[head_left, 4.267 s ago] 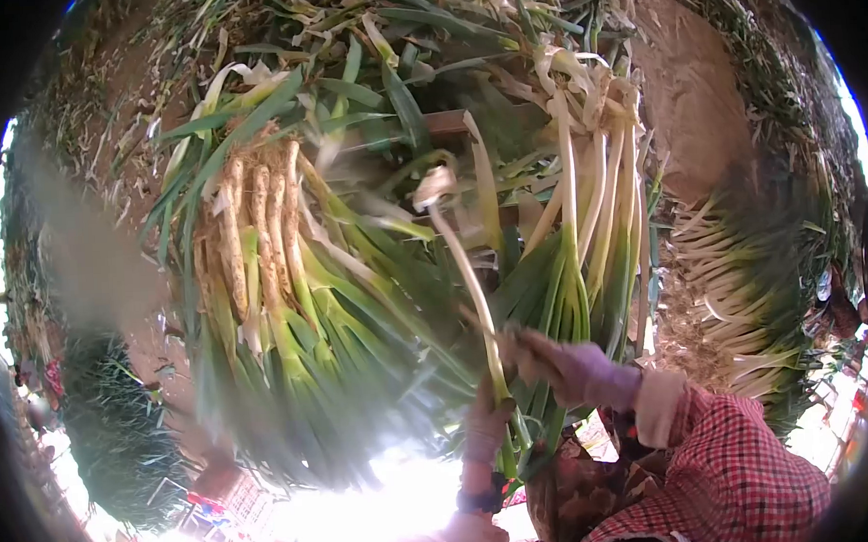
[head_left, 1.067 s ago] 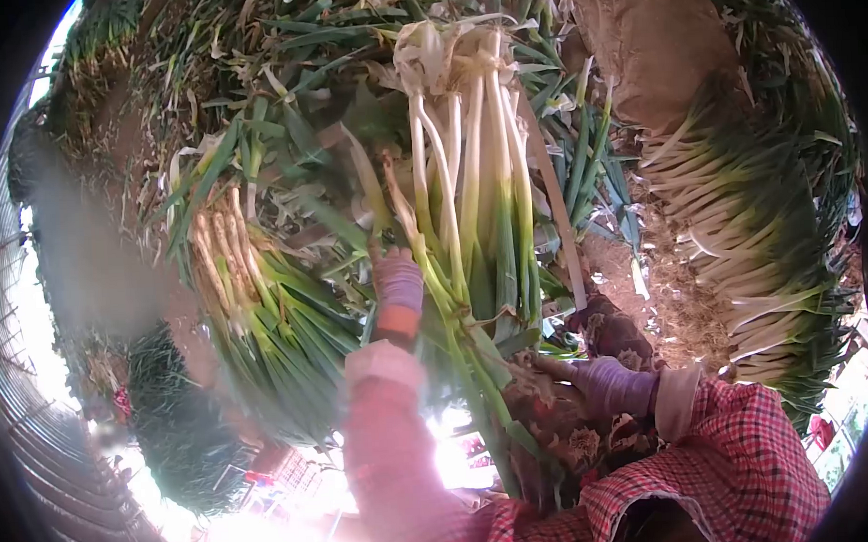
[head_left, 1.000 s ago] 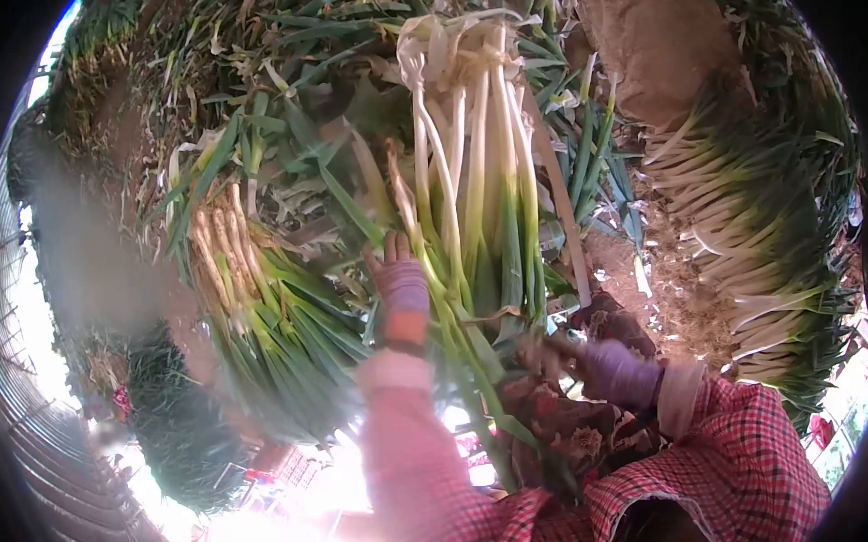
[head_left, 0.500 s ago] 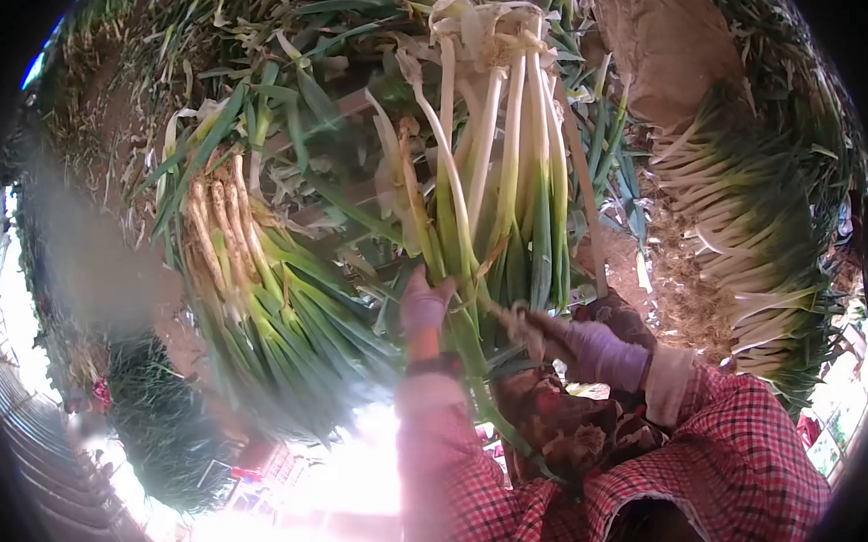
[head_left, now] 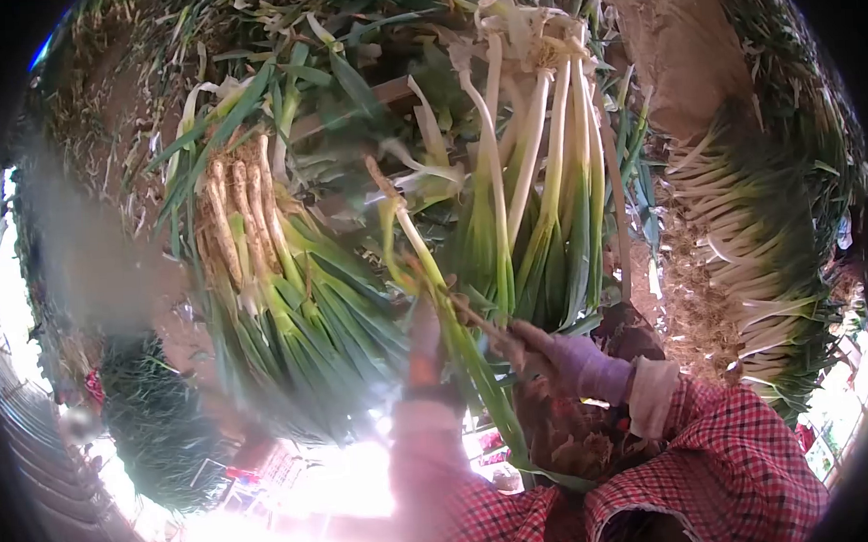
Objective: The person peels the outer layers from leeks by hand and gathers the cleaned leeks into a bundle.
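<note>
Green onion stalk [head_left: 424, 271] now tilts leftward, both gloved hands' grip closed around it.

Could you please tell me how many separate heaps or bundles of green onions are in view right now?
3: a muddy-rooted bundle at left, a clean white bundle at centre above the gloved hands, and a stacked heap at right. Loose leaves behind may hide more.

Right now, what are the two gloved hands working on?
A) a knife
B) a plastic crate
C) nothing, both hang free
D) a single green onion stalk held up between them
D: the left hand and right hand both grip one green onion stalk, in front of the cleaned white-stemmed bunch.
</note>
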A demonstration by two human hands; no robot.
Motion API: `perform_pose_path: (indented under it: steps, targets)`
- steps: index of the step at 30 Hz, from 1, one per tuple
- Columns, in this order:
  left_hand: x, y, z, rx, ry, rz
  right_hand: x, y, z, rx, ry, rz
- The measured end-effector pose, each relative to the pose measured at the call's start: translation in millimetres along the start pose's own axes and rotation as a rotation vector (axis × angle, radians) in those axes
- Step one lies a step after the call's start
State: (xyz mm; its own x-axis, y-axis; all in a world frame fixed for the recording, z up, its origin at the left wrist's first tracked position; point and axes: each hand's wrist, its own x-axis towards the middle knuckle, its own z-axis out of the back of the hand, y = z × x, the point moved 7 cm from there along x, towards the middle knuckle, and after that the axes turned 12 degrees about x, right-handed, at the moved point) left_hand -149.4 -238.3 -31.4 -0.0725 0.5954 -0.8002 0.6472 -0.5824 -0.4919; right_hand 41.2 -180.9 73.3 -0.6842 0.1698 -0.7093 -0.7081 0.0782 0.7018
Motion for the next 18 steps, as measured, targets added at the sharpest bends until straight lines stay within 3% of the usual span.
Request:
perform_pose_path:
  steps: [3, 6, 9, 11, 14, 17, 18]
  targets:
    - [2, 9, 16, 0.044, -0.030, 0.066, 48, 15, 16, -0.026, -0.082, -0.034]
    - [-1, 16, 27, 0.006, 0.029, 0.043, 114, 20, 27, -0.125, -0.234, 0.070]
    - [8, 19, 34, -0.037, 0.177, -0.077, 169, 41, 48, -0.151, -0.287, 0.094]
    - [1, 6, 31, -0.067, 0.130, -0.100, 175, 51, 51, -0.170, -0.276, 0.081]
    - [6, -16, 42, 0.017, -0.142, -0.127, 148, 50, 36, -0.170, -0.215, 0.010]
    - [21, -8, 84, 0.314, -0.376, -0.261, 100, 47, 15, -0.270, -0.023, -0.132]
    - [28, 1, 96, 0.409, -0.384, -0.205, 90, 45, 9, -0.280, -0.001, -0.124]
